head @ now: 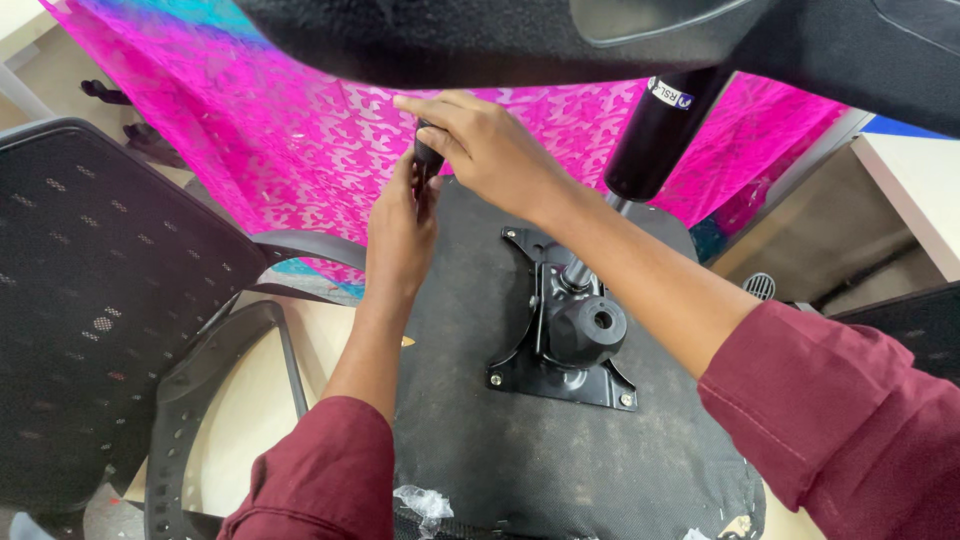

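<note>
Maroon sleeves (320, 470) frame an upturned seat underside (520, 440) with its black metal plate (560, 320). Both hands, left (398, 235) and right (490, 150), close their grip around 1 small black handle (427, 155) at the seat's far edge.

**Black handle at the seat's far edge**

A small black handle (428, 155), short and rounded, stands nearly upright at the far edge of the upturned black seat base (520, 440), left of the bolted metal tilt plate (560, 330). Fingers hide much of it.
</note>
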